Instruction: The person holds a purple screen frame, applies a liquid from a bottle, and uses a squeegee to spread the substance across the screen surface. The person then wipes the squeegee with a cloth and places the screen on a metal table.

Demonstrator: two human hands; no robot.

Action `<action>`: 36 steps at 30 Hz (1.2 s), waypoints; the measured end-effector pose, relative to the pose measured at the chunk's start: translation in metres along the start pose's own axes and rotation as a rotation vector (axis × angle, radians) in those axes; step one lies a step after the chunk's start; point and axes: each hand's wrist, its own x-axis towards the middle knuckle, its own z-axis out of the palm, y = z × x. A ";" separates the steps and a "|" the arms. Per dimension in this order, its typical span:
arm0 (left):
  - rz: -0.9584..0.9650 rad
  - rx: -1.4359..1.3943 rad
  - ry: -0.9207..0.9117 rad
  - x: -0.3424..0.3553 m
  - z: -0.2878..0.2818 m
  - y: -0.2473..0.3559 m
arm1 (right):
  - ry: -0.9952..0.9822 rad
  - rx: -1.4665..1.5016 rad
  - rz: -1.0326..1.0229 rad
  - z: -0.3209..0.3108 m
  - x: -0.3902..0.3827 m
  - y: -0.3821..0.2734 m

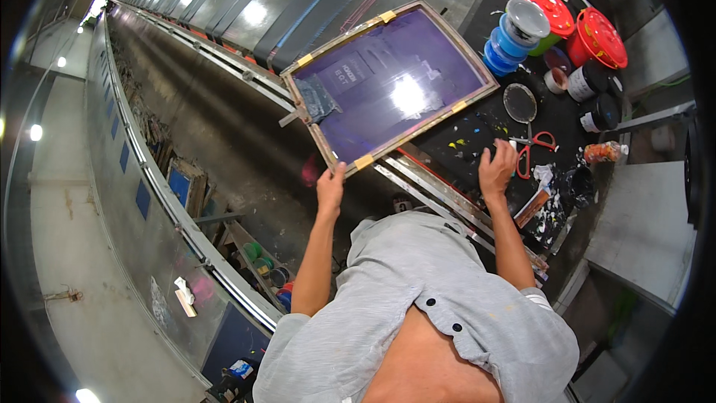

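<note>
My left hand (pixel 330 190) is closed on the near corner of a screen-printing frame (pixel 462 107) with a purple mesh. The frame lies tilted across the metal rail and the black worktop, with yellow tape on several spots of its rim. A crumpled dark-blue patch (pixel 317 97) rests in the frame's left end. To the right, my right hand (pixel 497 169) hovers at the black worktop, its fingers loosely bent and apart, with nothing visible in them. Beside it lie red-handled scissors (pixel 525 162), and beyond them a round grey disc (pixel 520 103).
Blue tubs (pixel 501 52), a red-lidded bucket (pixel 548 6), a red bucket (pixel 597 37) and black jars (pixel 589 80) stand at the right. Paint spots the worktop. A long printing table (pixel 253 11) runs to the far left, a second one (pixel 138 172) along the left side.
</note>
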 end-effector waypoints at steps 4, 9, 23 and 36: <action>-0.139 -0.047 -0.141 -0.030 0.008 0.013 | -0.559 1.076 0.804 0.044 -0.020 -0.079; -0.075 -0.186 -0.201 -0.059 0.023 0.032 | -0.352 1.259 0.991 0.106 -0.026 -0.136; -0.082 -0.244 -0.196 -0.098 0.004 0.026 | -0.443 1.116 1.093 0.082 -0.027 -0.157; -0.103 -0.483 0.024 -0.119 -0.067 -0.065 | -0.796 1.479 0.706 0.073 -0.008 -0.155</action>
